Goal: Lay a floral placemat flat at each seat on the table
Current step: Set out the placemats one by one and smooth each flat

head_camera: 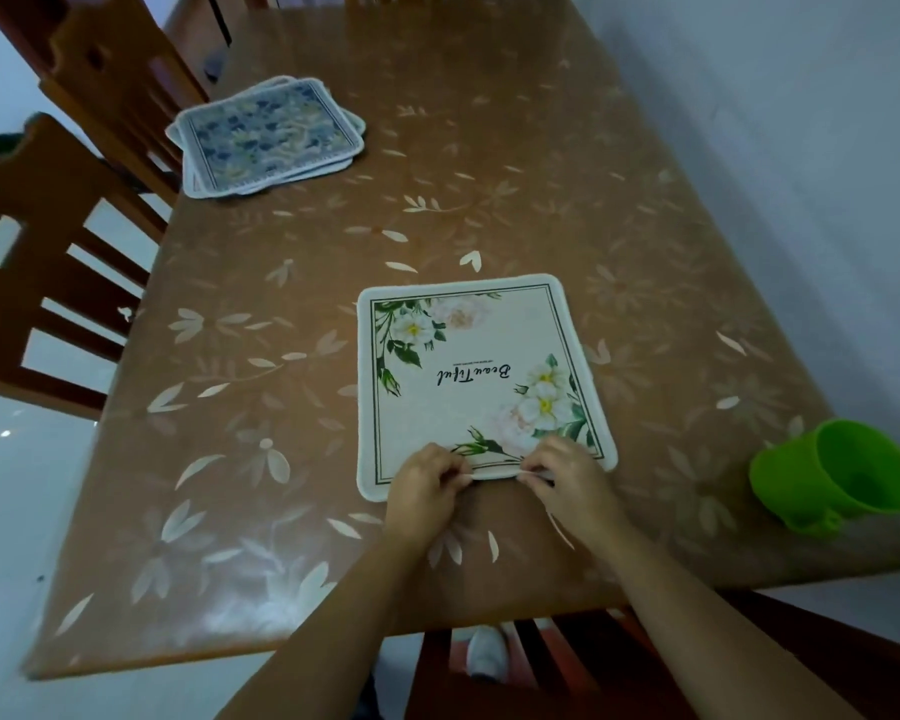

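Floral placemat (484,376) lies on the table (541,174) in front of my seat, near the front edge, with the printed word "Beautiful" upside down to me. My left hand (424,485) and right hand (567,475) each pinch its near edge, fingers curled, hands close together. The edge between them is slightly raised; the rest lies flat. A stack of blue-patterned placemats (266,137) sits far left by a wooden chair (48,283). A green cup (842,475) lies tipped at the right edge.
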`<control>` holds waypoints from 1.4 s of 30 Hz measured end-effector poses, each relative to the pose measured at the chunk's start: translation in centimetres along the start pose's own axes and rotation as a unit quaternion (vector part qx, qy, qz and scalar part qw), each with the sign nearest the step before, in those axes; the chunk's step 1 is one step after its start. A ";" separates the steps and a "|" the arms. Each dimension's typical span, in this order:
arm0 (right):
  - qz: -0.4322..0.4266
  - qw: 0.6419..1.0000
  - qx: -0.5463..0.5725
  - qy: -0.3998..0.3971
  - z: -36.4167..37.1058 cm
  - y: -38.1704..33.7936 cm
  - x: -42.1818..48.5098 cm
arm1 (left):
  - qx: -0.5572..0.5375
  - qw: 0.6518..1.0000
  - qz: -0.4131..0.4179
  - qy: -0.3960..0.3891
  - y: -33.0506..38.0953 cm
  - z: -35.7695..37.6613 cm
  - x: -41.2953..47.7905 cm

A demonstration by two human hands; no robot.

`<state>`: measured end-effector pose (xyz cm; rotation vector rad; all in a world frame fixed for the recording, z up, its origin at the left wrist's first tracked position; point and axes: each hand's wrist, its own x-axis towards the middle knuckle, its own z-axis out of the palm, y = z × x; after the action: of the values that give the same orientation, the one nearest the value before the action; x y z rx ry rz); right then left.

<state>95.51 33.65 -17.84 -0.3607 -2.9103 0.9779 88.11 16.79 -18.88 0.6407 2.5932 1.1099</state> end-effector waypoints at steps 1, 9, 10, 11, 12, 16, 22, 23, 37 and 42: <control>0.001 1.000 0.002 0.004 0.1 0.1 -0.3 | -0.006 1.000 -0.006 0.001 0.0 0.1 -0.3; -0.006 0.999 0.023 0.025 -0.1 0.0 -0.6 | -0.032 0.999 -0.014 0.012 0.2 -0.4 -1.6; -0.010 0.999 0.024 0.024 -0.2 0.0 -0.6 | -0.019 1.000 -0.002 0.014 0.1 -0.6 -1.7; -0.012 0.999 0.026 0.024 -0.4 0.0 -0.7 | -0.001 1.000 0.012 0.015 0.1 -0.8 -1.9; -0.013 0.999 0.029 0.025 -0.5 0.0 -0.7 | 0.019 0.999 0.027 0.019 0.0 -1.0 -2.0; 0.000 0.999 0.032 0.036 -1.4 0.8 -1.2 | 0.057 0.996 0.060 0.036 -0.2 -1.5 -2.8; 0.007 0.998 0.029 0.061 -2.4 1.9 -1.4 | 0.030 0.999 0.043 0.013 -0.1 -1.5 -3.3; 0.010 0.997 0.031 0.068 -2.3 1.9 -1.4 | 0.028 0.999 0.044 0.009 0.0 -1.4 -3.2; -0.043 0.994 0.090 0.044 -0.6 -0.8 -1.1 | -0.087 0.995 -0.053 -0.003 4.2 0.8 -1.3; -0.034 0.995 0.087 0.035 -1.7 0.2 -1.3 | -0.045 0.998 0.024 -0.038 4.4 1.0 -1.1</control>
<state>97.04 34.53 -16.58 -0.2780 -2.7287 1.1726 90.73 19.54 -16.27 0.7125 2.4610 1.1863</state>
